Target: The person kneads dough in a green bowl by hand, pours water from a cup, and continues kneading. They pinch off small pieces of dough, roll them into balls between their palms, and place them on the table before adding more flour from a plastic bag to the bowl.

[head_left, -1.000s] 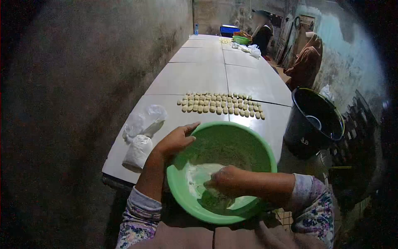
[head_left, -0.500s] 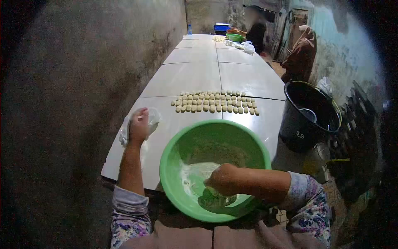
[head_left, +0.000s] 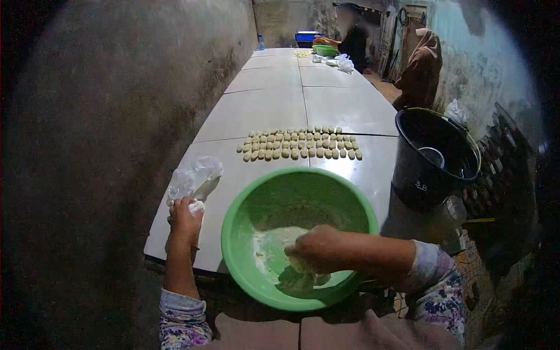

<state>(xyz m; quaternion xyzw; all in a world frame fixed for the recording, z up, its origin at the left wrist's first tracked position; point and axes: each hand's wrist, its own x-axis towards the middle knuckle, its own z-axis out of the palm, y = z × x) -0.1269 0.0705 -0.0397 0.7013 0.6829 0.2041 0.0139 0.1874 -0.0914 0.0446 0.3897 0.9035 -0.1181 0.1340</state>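
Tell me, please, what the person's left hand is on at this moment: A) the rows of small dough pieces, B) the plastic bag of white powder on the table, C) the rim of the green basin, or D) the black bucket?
B: the left hand grips the plastic bag near the table edge, apart from the green basin, where the right hand is.

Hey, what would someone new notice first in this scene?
The big round green plastic bowl at the near table edge, with the right hand working pale dough inside. Beyond it, neat rows of small pale dough pieces on the white table. The left hand grips a clear plastic bag.
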